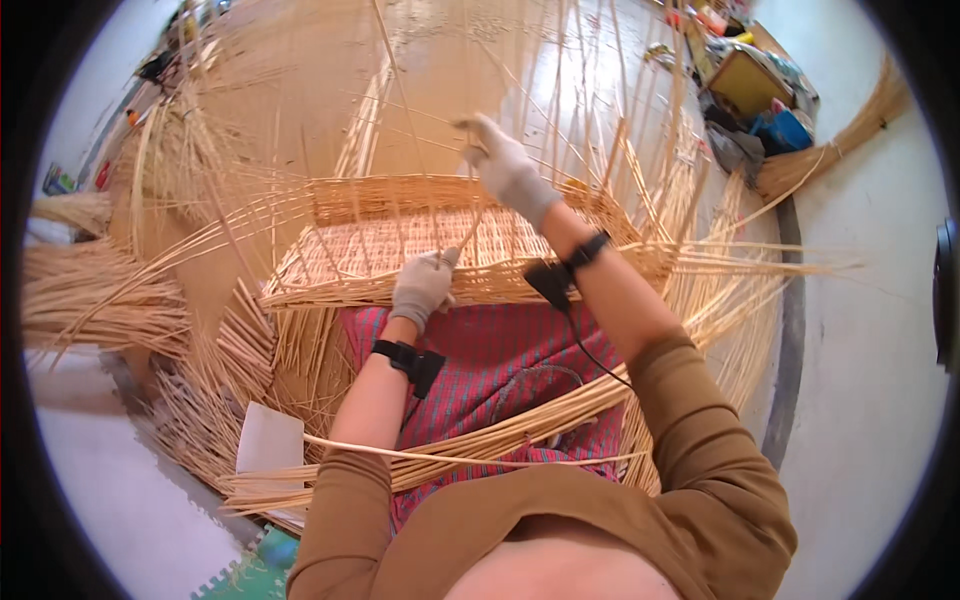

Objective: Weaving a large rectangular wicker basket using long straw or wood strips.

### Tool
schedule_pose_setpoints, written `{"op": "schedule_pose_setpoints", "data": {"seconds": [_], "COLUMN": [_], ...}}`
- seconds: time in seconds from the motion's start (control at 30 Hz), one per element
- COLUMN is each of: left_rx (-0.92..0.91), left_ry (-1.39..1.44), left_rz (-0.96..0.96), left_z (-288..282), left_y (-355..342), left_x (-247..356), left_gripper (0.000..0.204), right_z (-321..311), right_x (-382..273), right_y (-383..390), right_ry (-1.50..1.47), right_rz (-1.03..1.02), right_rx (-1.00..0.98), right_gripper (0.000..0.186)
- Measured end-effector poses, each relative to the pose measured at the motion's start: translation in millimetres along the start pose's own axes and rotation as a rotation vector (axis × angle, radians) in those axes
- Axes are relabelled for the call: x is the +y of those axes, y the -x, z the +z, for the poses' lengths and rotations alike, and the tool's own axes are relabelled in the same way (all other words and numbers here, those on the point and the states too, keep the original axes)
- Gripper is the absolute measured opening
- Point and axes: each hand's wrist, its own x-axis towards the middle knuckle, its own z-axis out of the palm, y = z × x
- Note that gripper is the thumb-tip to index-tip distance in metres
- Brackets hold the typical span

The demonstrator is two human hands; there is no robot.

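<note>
A half-woven wicker basket point(375, 240), long and rectangular, lies across my lap with a flat woven base and low walls. Upright stakes rise all around it. My left hand point(423, 284), in a pale glove, is closed on the near wall, thumb over the top edge beside a stake. Raised above the basket's far side, my gloved right hand point(507, 172) is closed, fingertips toward the left. A thin wicker rod appears to run into its fingers, though the stakes around it make this hard to see. Loose rod ends stick out from both ends of the basket.
A red and blue checked cloth point(480, 360) covers my lap, with a bundle of long rods point(520, 430) lying across it. Cut rods point(100, 300) are heaped at the left. Bins and clutter point(750, 85) stand far right beside a tied bundle point(840, 145).
</note>
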Motion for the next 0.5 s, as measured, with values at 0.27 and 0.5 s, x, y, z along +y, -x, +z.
{"op": "schedule_pose_setpoints", "data": {"seconds": [0.27, 0.5], "left_rx": [0.002, -0.013], "left_ry": [-0.176, -0.189], "left_rz": [0.009, -0.063], "left_z": [-6, -4], "left_y": [-7, 8], "left_x": [12, 24], "left_gripper": [0.051, 0.050], "right_z": [70, -42], "right_x": [-15, -44], "right_y": [-40, 127], "right_ry": [-0.532, -0.977], "right_rz": [0.421, 0.572], "right_rx": [0.595, 0.723], "right_gripper": [0.036, 0.038]}}
